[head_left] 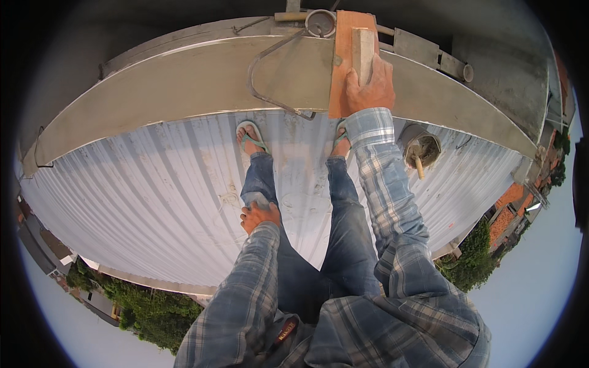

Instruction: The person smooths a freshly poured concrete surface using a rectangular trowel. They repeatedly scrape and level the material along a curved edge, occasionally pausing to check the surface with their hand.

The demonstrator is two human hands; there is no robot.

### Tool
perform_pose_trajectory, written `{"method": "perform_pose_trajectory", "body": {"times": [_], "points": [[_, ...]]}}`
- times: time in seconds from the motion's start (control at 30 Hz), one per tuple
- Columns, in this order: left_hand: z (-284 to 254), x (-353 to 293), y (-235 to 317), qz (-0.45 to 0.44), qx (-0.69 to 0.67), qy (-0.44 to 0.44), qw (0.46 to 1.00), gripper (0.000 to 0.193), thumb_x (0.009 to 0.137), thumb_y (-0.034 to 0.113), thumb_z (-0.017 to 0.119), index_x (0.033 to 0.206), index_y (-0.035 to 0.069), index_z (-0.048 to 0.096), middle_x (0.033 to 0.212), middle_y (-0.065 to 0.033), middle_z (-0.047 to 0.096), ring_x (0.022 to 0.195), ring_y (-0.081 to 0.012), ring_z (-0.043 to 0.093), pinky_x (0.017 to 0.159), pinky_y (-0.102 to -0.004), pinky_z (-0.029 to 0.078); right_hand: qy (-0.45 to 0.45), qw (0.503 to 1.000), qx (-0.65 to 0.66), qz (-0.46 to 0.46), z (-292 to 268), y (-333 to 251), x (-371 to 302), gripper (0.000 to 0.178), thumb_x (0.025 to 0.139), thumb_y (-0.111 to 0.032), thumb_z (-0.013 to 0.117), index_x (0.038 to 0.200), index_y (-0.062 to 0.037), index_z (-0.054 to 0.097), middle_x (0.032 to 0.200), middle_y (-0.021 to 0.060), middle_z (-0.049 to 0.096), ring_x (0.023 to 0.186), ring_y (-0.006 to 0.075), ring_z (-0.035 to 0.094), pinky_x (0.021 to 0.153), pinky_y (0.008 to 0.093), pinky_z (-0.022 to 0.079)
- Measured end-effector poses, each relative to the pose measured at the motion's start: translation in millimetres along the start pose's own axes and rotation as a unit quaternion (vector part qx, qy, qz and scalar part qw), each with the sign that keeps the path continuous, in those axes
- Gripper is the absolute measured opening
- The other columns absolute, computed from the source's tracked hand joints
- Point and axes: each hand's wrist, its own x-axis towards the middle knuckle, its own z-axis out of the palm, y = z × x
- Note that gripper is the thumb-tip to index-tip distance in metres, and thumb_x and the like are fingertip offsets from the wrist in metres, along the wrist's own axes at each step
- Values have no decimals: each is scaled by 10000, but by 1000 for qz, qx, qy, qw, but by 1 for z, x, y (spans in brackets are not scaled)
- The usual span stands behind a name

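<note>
My right hand (372, 88) grips the pale handle of an orange plastering float (341, 75). The float lies over the grey cement ledge (202, 80), its long side running away from me, and its underside is hidden. My left hand (260, 217) is at my left knee with its fingers curled. Just ahead of those fingers is a pale grey patch (256, 198); whether it is a held thing or worn denim I cannot tell. Right of my right foot stands a bucket (421, 147) with grey mortar and a tool with a wooden handle (419, 168) in it.
I stand in flip-flops on a corrugated metal roof (178, 184). A bent metal rod (254, 67) hangs over the ledge, and a thinner wire (39, 147) sticks out at the far left. A round pipe end (321, 23) is beyond the ledge. Treetops (153, 316) show past the roof edge.
</note>
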Motion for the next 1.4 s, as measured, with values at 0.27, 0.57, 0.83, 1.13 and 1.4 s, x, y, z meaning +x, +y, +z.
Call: {"method": "perform_pose_trajectory", "body": {"times": [0.27,0.57,0.83,1.13,1.4], "points": [[-2,-1,1,-9,-6,-3,1000,660,857,525,664,1346,84,621,1307,-162,572,1225,-331,566,1038,-448,466,-5,1000,1,10,-10,63,2,563,833,-263,734,1329,-59,565,1227,165,611,1130,387,622,960,451,531],[-5,-1,3,-18,-18,-10,1000,639,859,526,655,1316,79,635,1297,-165,573,1245,-337,550,1050,-449,447,-51,999,-7,1,-22,67,-13,562,835,-259,727,1335,-63,563,1236,167,603,1127,394,616,969,447,524],[-8,-1,-1,-12,-19,7,1000,622,860,520,654,1307,86,643,1310,-166,568,1237,-340,561,1039,-449,460,-78,996,13,-29,-9,36,-36,554,834,-272,733,1323,-72,568,1211,177,595,1109,392,624,931,452,534],[-3,5,-2,-9,-6,10,1000,624,857,532,659,1294,86,653,1300,-160,577,1228,-326,569,1033,-443,467,-48,998,-12,-37,-2,16,-25,508,855,-264,708,1288,-40,568,1211,188,588,1095,408,626,920,479,534],[4,4,1,0,8,16,1000,623,868,536,643,1298,86,653,1308,-156,580,1230,-324,569,1035,-451,469,-38,999,-8,19,-1,5,6,451,882,-266,667,1271,-70,549,1221,160,583,1098,403,627,917,484,543]]}}
